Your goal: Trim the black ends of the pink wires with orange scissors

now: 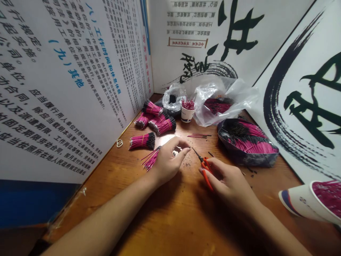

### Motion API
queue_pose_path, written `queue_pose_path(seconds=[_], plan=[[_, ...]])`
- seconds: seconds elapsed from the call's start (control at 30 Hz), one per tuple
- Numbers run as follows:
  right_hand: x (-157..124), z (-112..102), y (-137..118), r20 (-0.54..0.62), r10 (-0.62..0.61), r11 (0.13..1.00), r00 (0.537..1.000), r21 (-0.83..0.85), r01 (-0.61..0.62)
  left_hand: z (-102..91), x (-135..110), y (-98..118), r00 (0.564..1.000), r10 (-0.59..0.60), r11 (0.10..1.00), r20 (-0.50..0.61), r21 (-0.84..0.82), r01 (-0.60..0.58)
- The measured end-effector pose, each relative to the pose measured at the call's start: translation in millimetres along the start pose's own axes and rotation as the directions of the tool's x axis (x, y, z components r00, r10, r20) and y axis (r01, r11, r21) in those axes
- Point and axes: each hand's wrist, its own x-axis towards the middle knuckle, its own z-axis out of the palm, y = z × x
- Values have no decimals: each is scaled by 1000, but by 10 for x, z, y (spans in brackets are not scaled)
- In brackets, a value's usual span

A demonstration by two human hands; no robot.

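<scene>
My right hand [226,177] is closed round the orange handles of small scissors [204,165]. Their narrow dark blades point up and left, the tip close to the fingertips of my left hand [170,156]. That hand is closed in a pinch; what it holds, if anything, is too small to make out. Partly behind my left hand lies a loose fan of pink wires [150,159] with dark tips. Tiny dark scraps [187,164] are scattered on the wooden table [170,220] between the hands. Beyond them lie a few single pink wires [198,136] with black ends.
Banded bundles of pink wires [142,141] lie at the left, near rubber bands [119,143]. Behind stand a paper cup [188,115] of wires and clear plastic bags [204,117]. A dark open bag [247,158] of wires and another cup [301,199] are on the right. Printed panels [106,71] enclose the table.
</scene>
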Motion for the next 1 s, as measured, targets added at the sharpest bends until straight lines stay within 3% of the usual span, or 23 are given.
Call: queue_pose_path(seconds=[0.73,1.0], plan=[[-13,-18,-17,31,-3,998,1000,57,1,-17,3,18,998,69,997,10,39,-69],[6,-19,-13,15,20,1000,1000,17,-21,-2,-1,0,1000,7,1000,24,18,-7]])
